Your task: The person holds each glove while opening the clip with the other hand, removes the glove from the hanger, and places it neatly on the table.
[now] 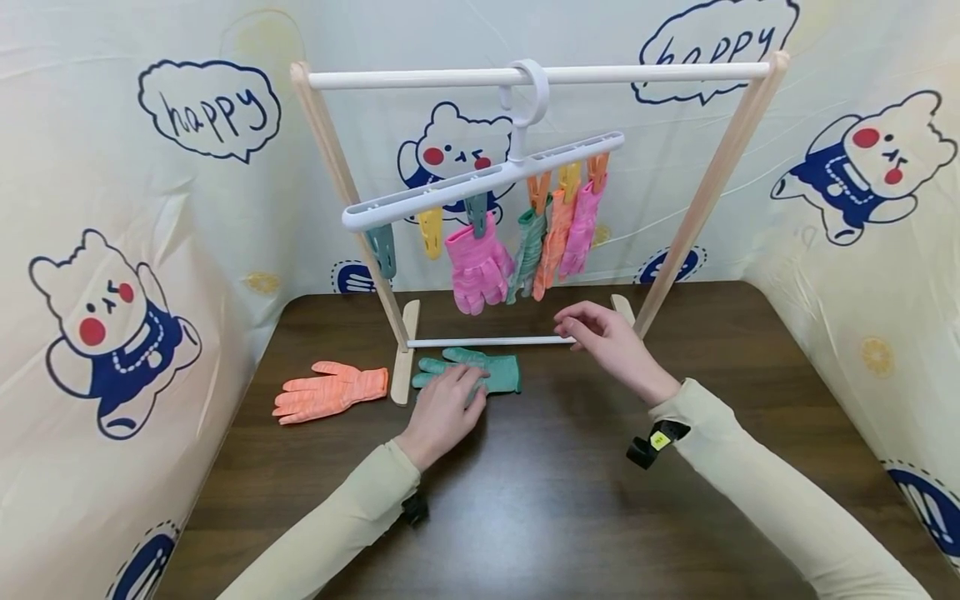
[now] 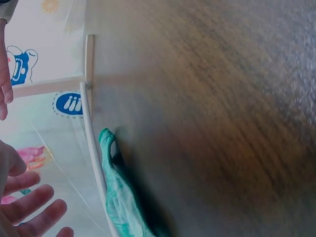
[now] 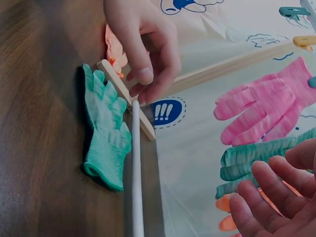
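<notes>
My left hand [image 1: 445, 408] is over the green glove [image 1: 504, 372] lying on the table, its fingers loosely bent and holding nothing. In the right wrist view a gap shows between this left hand [image 3: 148, 44] and the green glove [image 3: 106, 131]. My right hand [image 1: 611, 342] is raised in front of the rack with relaxed fingers and nothing in them. Above it, a pink glove [image 1: 480, 265], a green glove [image 1: 531, 250], an orange glove [image 1: 555, 242] and another pink glove [image 1: 582, 229] hang by clips from a white hanger [image 1: 427, 200].
An orange glove [image 1: 330, 392] lies flat at the table's left. The hanger hooks over the white top rod [image 1: 420, 79] of a wooden rack. A green clip [image 1: 382, 250] and a yellow clip [image 1: 430, 233] dangle without gloves. A lower white rod [image 1: 487, 342] runs behind the table's green glove.
</notes>
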The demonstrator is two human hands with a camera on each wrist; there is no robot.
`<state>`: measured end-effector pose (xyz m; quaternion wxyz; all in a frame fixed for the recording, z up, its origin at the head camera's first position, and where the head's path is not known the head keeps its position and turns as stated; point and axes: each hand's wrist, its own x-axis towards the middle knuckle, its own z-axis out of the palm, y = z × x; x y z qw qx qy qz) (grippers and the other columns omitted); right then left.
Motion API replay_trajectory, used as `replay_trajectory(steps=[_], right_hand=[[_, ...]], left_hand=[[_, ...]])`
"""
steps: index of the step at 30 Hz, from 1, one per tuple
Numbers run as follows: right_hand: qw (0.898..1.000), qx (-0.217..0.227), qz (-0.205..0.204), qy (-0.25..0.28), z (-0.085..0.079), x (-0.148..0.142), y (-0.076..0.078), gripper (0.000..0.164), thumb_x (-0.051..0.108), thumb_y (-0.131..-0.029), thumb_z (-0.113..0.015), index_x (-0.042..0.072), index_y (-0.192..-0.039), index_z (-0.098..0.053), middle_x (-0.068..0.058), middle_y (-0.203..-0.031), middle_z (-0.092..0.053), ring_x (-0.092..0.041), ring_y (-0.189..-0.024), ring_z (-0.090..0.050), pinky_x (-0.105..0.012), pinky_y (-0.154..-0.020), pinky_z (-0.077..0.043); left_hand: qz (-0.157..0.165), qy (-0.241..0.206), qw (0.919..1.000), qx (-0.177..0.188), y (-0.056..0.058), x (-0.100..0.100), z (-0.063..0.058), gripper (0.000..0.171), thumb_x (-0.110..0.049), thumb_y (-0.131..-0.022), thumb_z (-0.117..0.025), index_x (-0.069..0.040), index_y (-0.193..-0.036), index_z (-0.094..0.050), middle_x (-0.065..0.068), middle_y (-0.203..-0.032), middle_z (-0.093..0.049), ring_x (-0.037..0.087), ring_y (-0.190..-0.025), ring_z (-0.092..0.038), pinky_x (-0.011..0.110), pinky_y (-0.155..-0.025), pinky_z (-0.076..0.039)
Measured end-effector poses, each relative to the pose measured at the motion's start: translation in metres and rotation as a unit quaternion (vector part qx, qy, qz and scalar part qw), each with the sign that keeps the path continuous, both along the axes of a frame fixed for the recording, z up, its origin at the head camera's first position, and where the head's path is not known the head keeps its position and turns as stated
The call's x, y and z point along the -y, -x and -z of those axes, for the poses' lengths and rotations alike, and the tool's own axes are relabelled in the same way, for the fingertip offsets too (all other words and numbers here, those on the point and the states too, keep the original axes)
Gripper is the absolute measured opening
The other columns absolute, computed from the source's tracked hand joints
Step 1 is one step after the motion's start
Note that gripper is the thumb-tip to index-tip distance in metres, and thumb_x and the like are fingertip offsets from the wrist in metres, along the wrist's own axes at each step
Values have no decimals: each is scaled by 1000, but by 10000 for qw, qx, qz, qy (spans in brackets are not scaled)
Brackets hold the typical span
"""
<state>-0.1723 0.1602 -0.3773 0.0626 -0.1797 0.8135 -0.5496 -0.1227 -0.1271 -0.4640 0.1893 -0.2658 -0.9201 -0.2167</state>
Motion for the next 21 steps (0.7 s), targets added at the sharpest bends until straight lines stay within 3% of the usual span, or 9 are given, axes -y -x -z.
replay_trajectory(steps=[3,8,13,21], right_hand=[[9999,-137,-36,-64,-3,2,0,27,18,-109,-55,0,-127,-65,-19,-118,-71,-17,-103,-68,-40,-88,-59],[9992,-349,-34,-208,-12,5,-1,25,18,-109,-56,2,-126,-66,-16,-118,-72,-20,-103,-68,-30,-86,-57],[9972,-657,-35,-362,-20,8,-1,25,19,-108,-57,4,-125,-68,-13,-115,-74,-23,-102,-70,-29,-87,-56],[9922,-1110,38,-565,-33,17,-1,24,22,-107,-60,8,-124,-69,-9,-115,-75,-20,-102,-72,-24,-87,-56]], left_hand=[[-7,-61,10000,-77,1,2,-3,18,-13,-100,-65,-8,-116,-72,9,-109,-72,29,-98,-71,46,-81,-59],[-117,-233,9994,-243,3,5,-12,18,-13,-100,-65,-7,-115,-73,10,-107,-73,29,-96,-71,46,-81,-59],[-217,-402,9985,-317,7,8,-22,18,-13,-100,-64,-7,-115,-72,11,-106,-72,29,-96,-70,47,-79,-58],[-268,-958,9947,-253,11,11,-35,18,-16,-101,-65,-7,-115,-72,10,-106,-72,28,-96,-70,46,-81,-59]])
